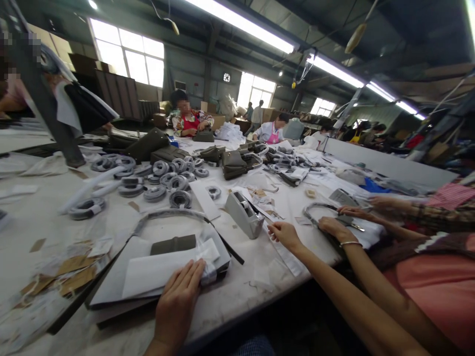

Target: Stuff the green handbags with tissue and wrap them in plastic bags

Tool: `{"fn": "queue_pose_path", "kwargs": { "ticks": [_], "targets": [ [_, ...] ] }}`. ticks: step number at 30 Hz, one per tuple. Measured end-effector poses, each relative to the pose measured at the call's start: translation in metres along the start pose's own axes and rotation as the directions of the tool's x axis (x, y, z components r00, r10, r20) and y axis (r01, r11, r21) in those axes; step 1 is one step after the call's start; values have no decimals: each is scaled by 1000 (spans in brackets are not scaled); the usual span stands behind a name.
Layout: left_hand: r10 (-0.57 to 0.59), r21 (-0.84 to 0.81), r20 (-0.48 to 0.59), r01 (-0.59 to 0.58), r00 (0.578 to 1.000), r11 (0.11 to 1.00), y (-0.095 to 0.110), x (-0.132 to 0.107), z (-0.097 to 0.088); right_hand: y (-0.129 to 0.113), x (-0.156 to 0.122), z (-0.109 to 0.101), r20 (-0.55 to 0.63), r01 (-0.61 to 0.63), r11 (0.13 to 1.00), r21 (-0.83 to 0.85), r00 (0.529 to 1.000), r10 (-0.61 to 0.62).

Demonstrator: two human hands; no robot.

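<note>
My left hand (pixel 178 301) comes up from the bottom edge and lies flat, fingers stretched out, on a folded white paper sheet (pixel 156 272). The sheet covers a flat grey bag (pixel 122 277) with an olive-green piece (pixel 173 244) on top and a dark strap (pixel 185 213) looping round it. The fingertips touch a crumpled white wrapping at the bag's right end. My right hand is out of view. A grey tape dispenser (pixel 245 212) stands just beyond the bag.
A person in a peach top sits to my right; their two hands (pixel 285 233) rest on the white table (pixel 241 291). Another person's hands (pixel 356 213) work on a strap. Several coiled grey straps (pixel 156 183) and olive bags (pixel 233 163) lie farther back. Cardboard scraps (pixel 70 277) lie left.
</note>
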State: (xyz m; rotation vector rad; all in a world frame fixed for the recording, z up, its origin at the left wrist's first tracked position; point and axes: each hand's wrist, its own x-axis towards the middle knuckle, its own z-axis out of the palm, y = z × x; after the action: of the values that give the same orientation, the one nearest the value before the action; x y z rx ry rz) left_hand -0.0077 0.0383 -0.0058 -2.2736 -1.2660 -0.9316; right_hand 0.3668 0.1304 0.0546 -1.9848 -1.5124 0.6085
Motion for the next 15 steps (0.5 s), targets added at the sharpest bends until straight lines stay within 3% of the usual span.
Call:
{"fn": "queue_pose_path", "kwargs": {
  "ticks": [4,8,15],
  "targets": [
    [7,11,13,-7,1000,1000,0,-1,1,-10,16,-9,-5,87,960,-266,996,-91],
    [9,12,3,-9,1000,1000,0,-1,0,-20,25,-15,-1,117,852,-511,991,-136],
    [-5,-28,9,5,1000,1000,-1,-4,3,-23,4,-39,46,227,635,-738,956,-288]
  ]
}}
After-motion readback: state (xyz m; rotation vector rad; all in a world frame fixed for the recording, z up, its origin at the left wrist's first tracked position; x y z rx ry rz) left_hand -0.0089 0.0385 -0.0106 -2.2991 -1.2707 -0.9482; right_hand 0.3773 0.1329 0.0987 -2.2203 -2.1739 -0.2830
